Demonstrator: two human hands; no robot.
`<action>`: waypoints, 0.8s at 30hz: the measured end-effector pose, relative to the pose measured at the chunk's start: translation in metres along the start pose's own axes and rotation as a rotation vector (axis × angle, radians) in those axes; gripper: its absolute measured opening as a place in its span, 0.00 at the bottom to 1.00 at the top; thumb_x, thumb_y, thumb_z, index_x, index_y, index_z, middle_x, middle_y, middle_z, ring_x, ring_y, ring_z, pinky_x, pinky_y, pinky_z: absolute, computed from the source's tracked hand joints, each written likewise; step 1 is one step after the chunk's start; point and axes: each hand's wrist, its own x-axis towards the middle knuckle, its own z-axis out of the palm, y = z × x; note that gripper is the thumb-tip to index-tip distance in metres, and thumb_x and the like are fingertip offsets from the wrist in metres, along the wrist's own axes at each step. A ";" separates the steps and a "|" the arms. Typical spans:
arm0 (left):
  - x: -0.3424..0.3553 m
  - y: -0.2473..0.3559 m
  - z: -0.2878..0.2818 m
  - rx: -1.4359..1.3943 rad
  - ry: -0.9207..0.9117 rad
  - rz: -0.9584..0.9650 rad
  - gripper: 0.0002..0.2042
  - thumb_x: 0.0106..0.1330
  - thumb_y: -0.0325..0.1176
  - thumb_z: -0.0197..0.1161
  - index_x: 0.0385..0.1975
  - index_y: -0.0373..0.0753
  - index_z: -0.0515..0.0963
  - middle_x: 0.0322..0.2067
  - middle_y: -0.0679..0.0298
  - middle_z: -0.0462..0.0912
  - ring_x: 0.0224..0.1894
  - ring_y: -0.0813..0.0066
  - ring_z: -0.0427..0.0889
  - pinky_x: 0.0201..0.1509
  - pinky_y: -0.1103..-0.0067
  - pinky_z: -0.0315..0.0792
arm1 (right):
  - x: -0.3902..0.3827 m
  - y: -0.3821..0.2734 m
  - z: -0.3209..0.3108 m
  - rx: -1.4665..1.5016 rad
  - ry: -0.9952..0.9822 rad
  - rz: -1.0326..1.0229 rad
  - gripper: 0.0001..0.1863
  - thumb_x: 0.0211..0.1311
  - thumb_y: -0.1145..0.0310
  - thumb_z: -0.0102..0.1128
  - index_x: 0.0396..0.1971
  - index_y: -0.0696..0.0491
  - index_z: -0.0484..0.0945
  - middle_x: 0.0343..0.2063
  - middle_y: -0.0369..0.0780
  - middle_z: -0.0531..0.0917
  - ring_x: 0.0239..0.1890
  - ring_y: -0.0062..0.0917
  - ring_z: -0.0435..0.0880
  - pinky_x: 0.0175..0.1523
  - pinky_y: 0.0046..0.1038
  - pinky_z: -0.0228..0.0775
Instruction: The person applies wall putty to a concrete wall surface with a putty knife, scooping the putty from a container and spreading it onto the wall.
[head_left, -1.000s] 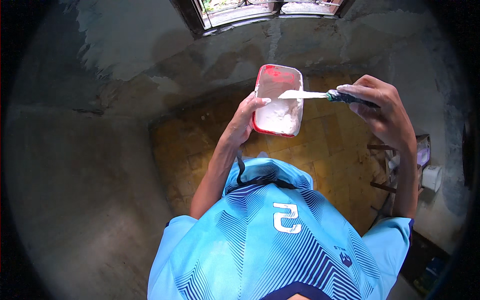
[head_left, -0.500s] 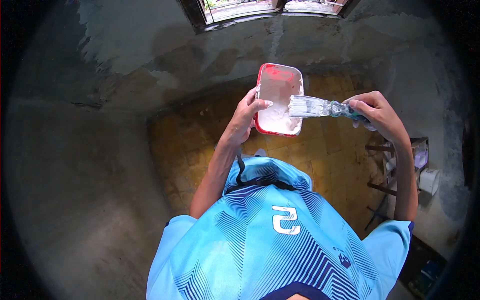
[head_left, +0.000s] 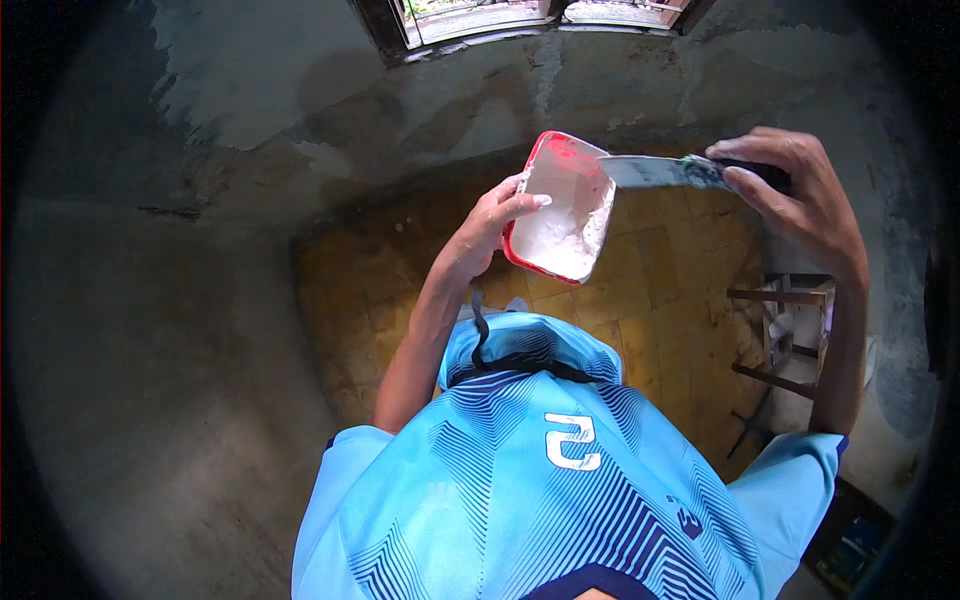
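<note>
My left hand (head_left: 492, 222) grips the left side of a rectangular tub (head_left: 514, 243), red outside and smeared white within, its thumb over the rim. White paste (head_left: 560, 232) coats the inside and lies thickest toward the near end. In my right hand (head_left: 800, 190) is the dark handle of a putty knife (head_left: 650, 172), fingers and thumb closed around it. Its flat blade points left, with the tip at the tub's right rim near the far corner. White residue marks the blade and my fingers.
Yellowish tiles cover the floor (head_left: 660, 300). A wooden stool (head_left: 790, 296) stands at the right, partly behind my right forearm. Ahead is a patchy grey wall (head_left: 430, 110) below a window (head_left: 500, 20). A dark box (head_left: 850, 545) sits at the lower right.
The putty knife has moved from above the paste out to the tub's far right rim, and its blade has turned. My right hand has shifted right and farther away. The tub has tilted slightly.
</note>
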 end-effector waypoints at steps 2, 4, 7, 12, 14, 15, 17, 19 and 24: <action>0.002 0.004 -0.002 0.006 -0.015 -0.015 0.33 0.57 0.44 0.65 0.60 0.32 0.65 0.49 0.57 0.77 0.50 0.71 0.78 0.55 0.76 0.73 | 0.020 -0.022 -0.002 -0.143 0.047 -0.233 0.07 0.57 0.69 0.62 0.33 0.55 0.85 0.29 0.39 0.84 0.34 0.28 0.81 0.42 0.30 0.72; 0.003 0.011 -0.002 0.035 -0.068 -0.047 0.32 0.57 0.44 0.66 0.58 0.33 0.67 0.49 0.57 0.78 0.49 0.71 0.78 0.56 0.76 0.71 | 0.041 -0.050 -0.002 -0.357 -0.225 -0.210 0.06 0.51 0.72 0.65 0.30 0.54 0.83 0.31 0.39 0.82 0.39 0.33 0.80 0.47 0.33 0.71; 0.006 0.016 -0.009 0.056 -0.100 -0.091 0.31 0.57 0.44 0.66 0.58 0.33 0.68 0.49 0.57 0.78 0.48 0.72 0.79 0.56 0.76 0.71 | 0.070 -0.076 0.012 -0.453 -0.334 -0.364 0.08 0.47 0.72 0.65 0.30 0.56 0.82 0.31 0.40 0.81 0.39 0.35 0.80 0.46 0.35 0.73; -0.003 0.021 -0.005 0.085 -0.091 -0.111 0.30 0.58 0.44 0.65 0.57 0.34 0.69 0.49 0.58 0.78 0.48 0.72 0.79 0.54 0.77 0.72 | 0.104 -0.102 0.038 -0.423 -0.619 -0.324 0.13 0.37 0.70 0.68 0.27 0.58 0.84 0.28 0.42 0.81 0.40 0.35 0.79 0.45 0.35 0.73; -0.012 0.027 -0.004 0.110 -0.082 -0.122 0.30 0.58 0.44 0.65 0.57 0.34 0.69 0.49 0.59 0.78 0.47 0.72 0.79 0.54 0.77 0.72 | 0.118 -0.116 0.045 -0.443 -0.719 -0.331 0.13 0.38 0.69 0.69 0.27 0.59 0.83 0.28 0.42 0.81 0.39 0.35 0.79 0.45 0.35 0.73; -0.017 0.030 -0.003 0.114 -0.070 -0.128 0.29 0.58 0.44 0.65 0.57 0.34 0.70 0.48 0.59 0.78 0.47 0.72 0.79 0.54 0.77 0.72 | 0.126 -0.121 0.048 -0.466 -0.816 -0.329 0.13 0.38 0.68 0.69 0.26 0.59 0.83 0.28 0.43 0.82 0.39 0.34 0.79 0.46 0.34 0.73; -0.021 0.036 0.000 0.123 -0.062 -0.129 0.29 0.58 0.45 0.65 0.56 0.34 0.70 0.48 0.59 0.79 0.47 0.72 0.80 0.53 0.77 0.73 | 0.134 -0.123 0.052 -0.450 -0.785 -0.421 0.14 0.38 0.67 0.69 0.26 0.59 0.83 0.28 0.43 0.82 0.39 0.35 0.79 0.46 0.34 0.73; -0.024 0.036 0.003 0.109 -0.043 -0.143 0.27 0.59 0.45 0.63 0.54 0.34 0.71 0.46 0.58 0.79 0.45 0.72 0.80 0.52 0.77 0.73 | 0.144 -0.127 0.054 -0.431 -0.755 -0.521 0.14 0.38 0.66 0.70 0.26 0.60 0.83 0.28 0.43 0.82 0.39 0.35 0.79 0.46 0.34 0.73; -0.019 0.011 -0.022 0.114 -0.005 -0.207 0.32 0.59 0.44 0.62 0.58 0.28 0.64 0.54 0.51 0.73 0.50 0.67 0.77 0.58 0.74 0.71 | 0.169 -0.145 0.059 -0.419 -0.928 -0.666 0.13 0.39 0.64 0.67 0.22 0.60 0.83 0.21 0.43 0.81 0.27 0.33 0.77 0.35 0.34 0.70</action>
